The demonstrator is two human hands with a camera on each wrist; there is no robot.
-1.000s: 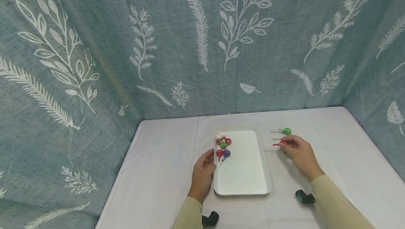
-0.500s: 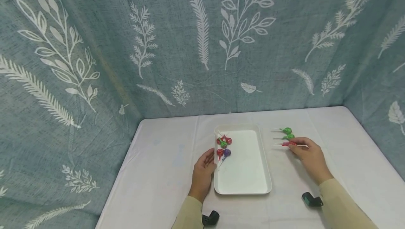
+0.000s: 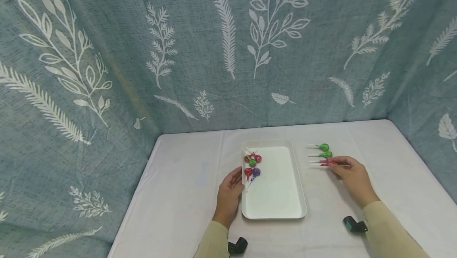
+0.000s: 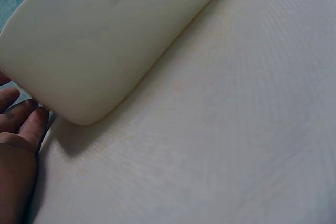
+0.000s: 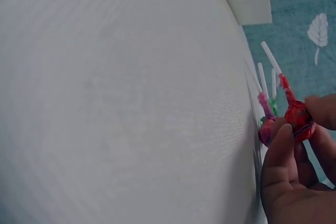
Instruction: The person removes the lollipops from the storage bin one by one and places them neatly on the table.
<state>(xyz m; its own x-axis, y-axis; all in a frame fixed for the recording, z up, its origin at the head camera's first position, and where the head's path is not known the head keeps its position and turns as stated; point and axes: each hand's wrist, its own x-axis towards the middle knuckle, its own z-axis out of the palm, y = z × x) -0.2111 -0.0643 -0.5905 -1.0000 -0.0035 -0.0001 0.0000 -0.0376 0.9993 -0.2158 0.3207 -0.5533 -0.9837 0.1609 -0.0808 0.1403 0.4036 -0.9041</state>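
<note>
In the head view my left hand [image 3: 229, 196] rests along the left side of a white tray [image 3: 274, 215], its fingertips touching the rim. Two red lollipops, a green and a purple one lie at the tray's left side, another red lollipop [image 3: 248, 172] among them. To the tray's right, my right hand [image 3: 352, 178] pinches a red lollipop [image 5: 299, 120] between thumb and fingers, stick pointing left. Right beside it is a pink lollipop [image 5: 268, 129], its wrapped head partly hidden by the fingers. Two green lollipops [image 3: 324, 147] lie just beyond, sticks also pointing left.
A white cloth [image 3: 185, 194] covers the table. Blue-green leaf-patterned curtains [image 3: 221, 52] stand behind and at both sides. A black device [image 3: 238, 246] shows by the left wrist, and another black device [image 3: 354, 224] by the right.
My right hand has shifted right and slightly nearer with the red lollipop. The second green lollipop and the pink one have come into sight. My left hand and the tray stay put.
</note>
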